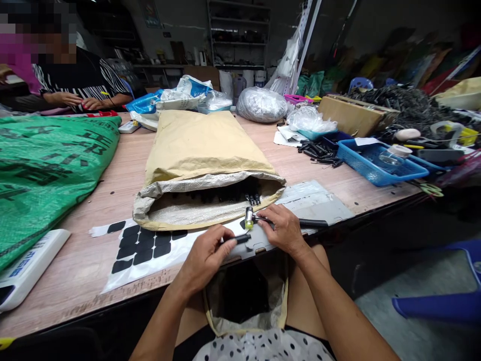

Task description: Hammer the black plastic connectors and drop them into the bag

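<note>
One light-looking black tube (243,239) sat at twelve o'clock, pinched in a half-curled left hand (206,251); right hand (281,228), nearly closed, had a hammer (249,216) just beyond, probably head-heavy, best gripped by its handle (313,223).

Both hands (212,250) (281,226) curl, forearms angled inward.
</note>
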A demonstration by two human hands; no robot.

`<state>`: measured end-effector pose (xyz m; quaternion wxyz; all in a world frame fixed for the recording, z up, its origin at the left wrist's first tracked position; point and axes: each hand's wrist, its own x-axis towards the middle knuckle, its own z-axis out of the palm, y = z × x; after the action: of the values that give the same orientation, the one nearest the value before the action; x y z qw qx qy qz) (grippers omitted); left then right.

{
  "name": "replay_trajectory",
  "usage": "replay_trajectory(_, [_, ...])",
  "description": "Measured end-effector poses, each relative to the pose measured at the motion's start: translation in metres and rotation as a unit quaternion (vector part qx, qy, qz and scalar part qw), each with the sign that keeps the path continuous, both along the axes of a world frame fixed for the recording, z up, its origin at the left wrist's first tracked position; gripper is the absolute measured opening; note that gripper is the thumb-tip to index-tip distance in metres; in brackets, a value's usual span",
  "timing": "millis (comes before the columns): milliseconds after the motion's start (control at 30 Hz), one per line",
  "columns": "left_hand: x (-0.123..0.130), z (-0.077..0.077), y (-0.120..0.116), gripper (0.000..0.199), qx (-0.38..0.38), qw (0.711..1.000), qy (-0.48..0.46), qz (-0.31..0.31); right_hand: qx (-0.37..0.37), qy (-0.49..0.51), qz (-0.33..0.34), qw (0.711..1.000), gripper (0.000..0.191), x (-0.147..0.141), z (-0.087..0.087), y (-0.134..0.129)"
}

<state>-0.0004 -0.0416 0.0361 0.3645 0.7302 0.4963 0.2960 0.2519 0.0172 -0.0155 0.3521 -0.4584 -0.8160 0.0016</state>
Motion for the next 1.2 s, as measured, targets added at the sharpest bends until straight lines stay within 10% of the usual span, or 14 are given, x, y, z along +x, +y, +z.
replay_trajectory(167, [0.02,-0.008,-0.042,0.025,-0.166,0.974,0.032,-0.149,0.002,-0.003,-0.004,1.0,0.015,0.0,0.0,0.0])
replay_trajectory(367, [0.051,-0.1,-0.056,0.02,-0.224,0.958,0.153,-0.097,-0.004,-0.002,0.0,1.0,0.015,0.0,0.0,0.0])
replay_trajectory(467, [0.058,-0.123,-0.059,0.031,-0.232,0.954,0.163,-0.094,-0.005,-0.005,0.0,1.0,0.016,0.0,0.0,0.0])
replay_trajectory(567, [0.054,-0.105,-0.058,0.034,-0.226,0.952,0.172,-0.118,-0.005,-0.004,-0.002,1.0,0.016,0.0,0.0,0.0])
replay_trajectory(733, [0.032,-0.019,-0.025,0.025,-0.252,0.941,0.045,-0.222,-0.007,0.0,-0.003,1.0,0.016,0.0,0.001,-0.002])
replay_trajectory(833, [0.023,0.013,0.019,0.028,-0.138,0.981,0.009,-0.133,-0.006,-0.001,-0.008,1.0,0.016,-0.001,0.001,-0.002])
replay_trajectory(1000, [0.029,0.005,0.098,0.023,0.099,0.972,0.143,0.159,-0.004,0.0,-0.004,1.0,0.014,-0.001,0.002,-0.002])
replay_trajectory(1200, [0.054,-0.012,0.128,0.025,0.086,0.931,0.248,0.252,-0.011,-0.002,-0.002,1.0,0.015,0.0,0.003,-0.001])
